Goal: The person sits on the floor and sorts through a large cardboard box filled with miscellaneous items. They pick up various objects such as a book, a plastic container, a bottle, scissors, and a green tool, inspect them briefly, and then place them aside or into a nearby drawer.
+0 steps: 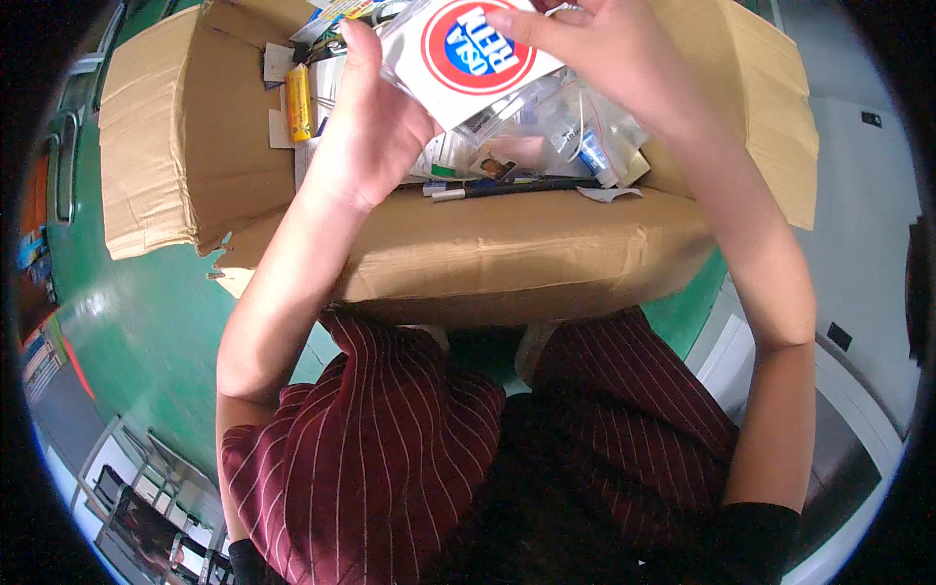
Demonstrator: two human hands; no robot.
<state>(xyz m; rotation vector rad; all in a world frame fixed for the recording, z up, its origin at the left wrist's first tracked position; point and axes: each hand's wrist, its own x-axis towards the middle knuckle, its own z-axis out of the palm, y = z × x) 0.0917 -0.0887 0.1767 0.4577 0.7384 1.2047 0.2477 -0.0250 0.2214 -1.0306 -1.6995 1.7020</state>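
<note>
Over the cardboard box I hold a white card (439,80) with a round red, white and blue emblem, along with clear plastic film at its edges. My right hand (609,54) pinches the card's upper right, thumb on the printed face. My left hand (375,127) supports it from the left and below; its thumb points up, apart from the card, and its fingers are hidden behind. Just under the card lie clear plastic bags (585,122), one with a small blue-and-white tube (595,156). A black rod with a pale tip (517,188) lies along the near inner wall.
The open cardboard box (526,253) stands before my knees, flaps (146,146) folded outward. Inside, a yellow packet (298,102) leans at the left among papers and a small photo (494,167). Green floor (146,322) surrounds it; metal-framed furniture (161,487) stands lower left.
</note>
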